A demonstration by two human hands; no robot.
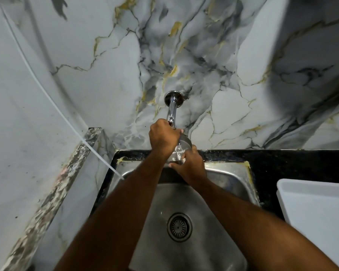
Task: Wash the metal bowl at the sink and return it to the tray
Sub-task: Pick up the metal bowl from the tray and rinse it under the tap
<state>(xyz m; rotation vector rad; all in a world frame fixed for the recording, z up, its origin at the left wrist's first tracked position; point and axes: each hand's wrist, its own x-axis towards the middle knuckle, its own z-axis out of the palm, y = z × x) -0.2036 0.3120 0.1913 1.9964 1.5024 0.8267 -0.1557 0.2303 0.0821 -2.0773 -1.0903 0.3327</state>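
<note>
The small metal bowl is held above the back of the steel sink, right under the wall tap. Water splashes inside it. My right hand grips the bowl's near rim from below. My left hand is closed around the tap's handle just above the bowl and hides the spout's end. The white tray lies on the counter at the right, and nothing shows inside its visible part.
A black granite counter frames the sink, whose drain sits in the middle. Marble-patterned wall rises behind. A thin white tube runs down the left wall into the sink's left corner. A speckled ledge borders the left side.
</note>
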